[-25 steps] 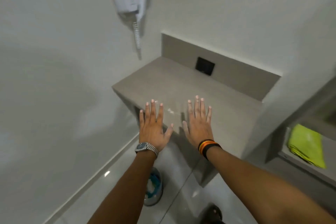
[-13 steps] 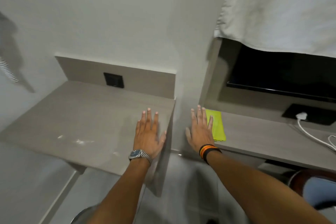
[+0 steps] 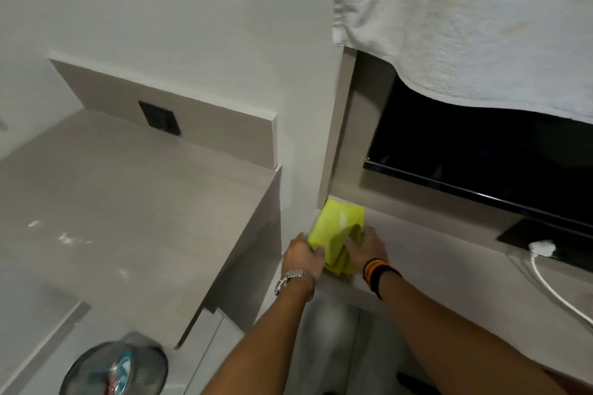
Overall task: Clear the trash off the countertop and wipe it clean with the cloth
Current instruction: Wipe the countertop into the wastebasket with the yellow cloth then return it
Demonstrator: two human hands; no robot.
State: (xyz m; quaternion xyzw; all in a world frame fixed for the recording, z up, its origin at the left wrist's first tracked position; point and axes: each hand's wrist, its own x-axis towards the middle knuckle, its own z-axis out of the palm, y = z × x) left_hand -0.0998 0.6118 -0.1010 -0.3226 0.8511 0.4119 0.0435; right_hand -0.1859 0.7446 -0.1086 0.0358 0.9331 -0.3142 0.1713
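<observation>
Both hands, flat and spread in the air half a second ago, have dropped onto the yellow cloth (image 3: 341,234) on the lower shelf (image 3: 433,263). From the head camera, the left hand (image 3: 303,258), with a metal watch (image 3: 293,279) at the wrist, has its grip closed on the cloth's near left edge. The right hand (image 3: 369,245), wearing striped wristbands (image 3: 378,272), has its grip clamped on the bunched right side. Far from the grip, the cloth's other end lies flat against the shelf's corner. Left of both grips, the worktop (image 3: 134,212) carries small white scraps (image 3: 69,238), well apart from the cloth. Below it, near the left forearm, stands a mesh bin (image 3: 114,369). Right of the grips, a white cable (image 3: 552,289) runs across the shelf under a dark screen (image 3: 481,154), with a white towel (image 3: 465,19) hanging above.
</observation>
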